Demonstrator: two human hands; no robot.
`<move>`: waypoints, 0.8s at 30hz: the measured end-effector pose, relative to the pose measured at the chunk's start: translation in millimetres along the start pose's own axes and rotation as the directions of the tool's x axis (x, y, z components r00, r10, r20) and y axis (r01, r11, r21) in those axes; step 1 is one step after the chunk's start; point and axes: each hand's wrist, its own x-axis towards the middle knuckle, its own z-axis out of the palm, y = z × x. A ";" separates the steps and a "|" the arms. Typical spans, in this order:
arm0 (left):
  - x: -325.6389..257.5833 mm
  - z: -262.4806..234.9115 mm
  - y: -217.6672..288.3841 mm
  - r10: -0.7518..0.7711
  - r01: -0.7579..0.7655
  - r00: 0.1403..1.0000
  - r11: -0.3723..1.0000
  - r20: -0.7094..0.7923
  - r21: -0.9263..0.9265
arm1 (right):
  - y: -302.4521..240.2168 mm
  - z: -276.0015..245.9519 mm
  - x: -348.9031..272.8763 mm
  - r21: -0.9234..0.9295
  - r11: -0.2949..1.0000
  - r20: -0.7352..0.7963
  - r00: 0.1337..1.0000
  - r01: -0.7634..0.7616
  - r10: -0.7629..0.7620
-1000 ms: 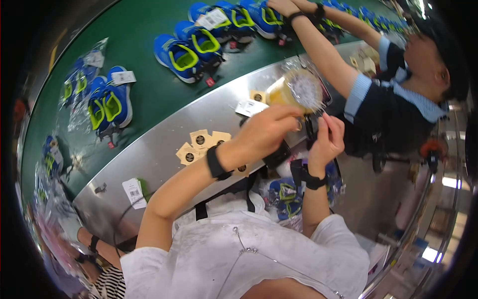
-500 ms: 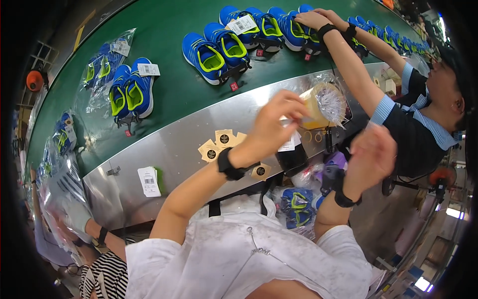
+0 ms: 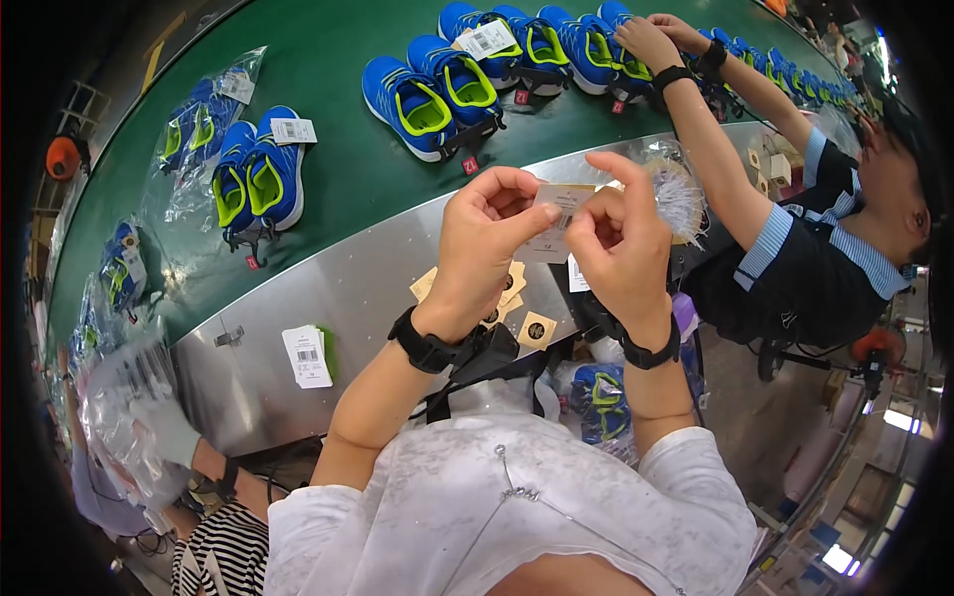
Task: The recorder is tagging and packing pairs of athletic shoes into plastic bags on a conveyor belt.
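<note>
Between my hands, above the metal ledge, is a white paper hang tag [image 3: 550,238] with a barcode. My left hand [image 3: 472,238] pinches its left side between thumb and fingers. At the tag's right edge is my right hand [image 3: 634,248], with thumb and fingers closed together and one finger raised; what sits in that pinch is hidden. Behind the right hand, partly covered, a bundle of thin clear plastic strands [image 3: 679,204] stands on the ledge. Small beige square cards with black round stickers [image 3: 537,331] lie below and beside my left wrist.
A stack of white tags [image 3: 306,358] lies on the metal ledge [image 3: 248,382]. Blue-and-lime shoe pairs [image 3: 260,174] line the green belt [image 3: 328,60], some in clear bags. A co-worker [image 3: 795,238] handles shoes at right; another person's gloved hand [image 3: 164,432] is at lower left.
My right hand has come in from the right to meet my left. The left has drawn back slightly from the strand bundle, and the tag now shows between them.
</note>
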 end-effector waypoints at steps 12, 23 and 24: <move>29.4 8.5 -4.8 0.534 -0.611 0.778 0.524 0.330 0.594 | 25.5 -12.6 16.9 0.174 0.979 0.122 0.989 -0.106 0.085; 91.0 -7.2 13.2 0.220 -0.732 0.571 -0.300 0.791 0.612 | 57.1 -6.4 61.0 -0.179 0.982 -0.143 0.986 0.060 -0.087; 101.0 -17.3 7.6 0.232 -0.533 0.708 -0.445 0.667 0.720 | 64.7 -5.1 64.0 -0.179 0.982 -0.172 0.981 0.059 -0.090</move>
